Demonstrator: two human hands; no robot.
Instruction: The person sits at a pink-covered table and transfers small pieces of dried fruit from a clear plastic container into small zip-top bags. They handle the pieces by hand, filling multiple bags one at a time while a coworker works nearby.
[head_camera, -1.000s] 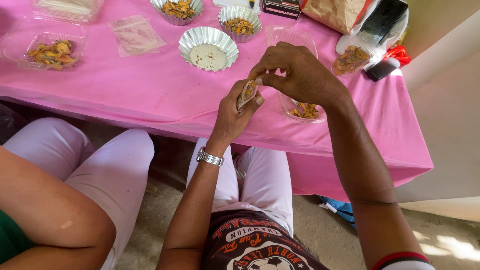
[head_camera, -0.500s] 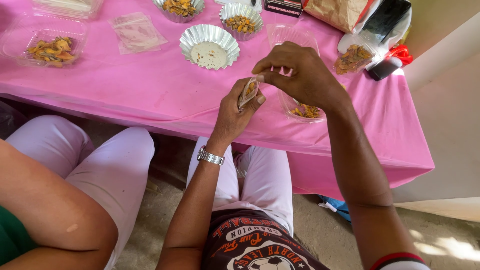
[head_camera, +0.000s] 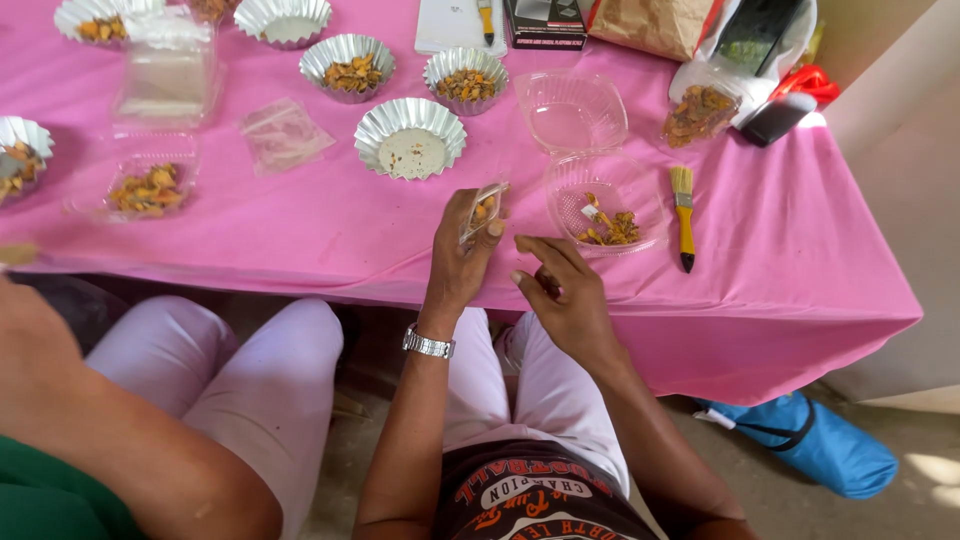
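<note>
- The counter (head_camera: 250, 240), draped in a pink cloth, carried everything: fluted foil cups, clear plastic boxes, a paper bag and a yellow-handled brush (head_camera: 683, 215).
- A second person's arm and pale-trousered legs sat at the lower left, apart from the work.
- The open clear clamshell tray (head_camera: 600, 190) lay just right of the hands, a few orange-brown dried pieces left in its near half.
- An emptied foil cup (head_camera: 410, 138) stood just behind the left hand.
- The left hand (head_camera: 458, 262), wristwatch below it, had its grip closed on a small clear packet (head_camera: 482, 210), held upright above the counter's front edge with orange bits inside.
- The right hand (head_camera: 560, 290) hovered near the packet, fingers loosely spread, holding nothing.
- Risk, as I judged it: the packet's mouth looked unsealed, so a tilt or a squeeze could spill pieces over the edge onto the lap or floor.
</note>
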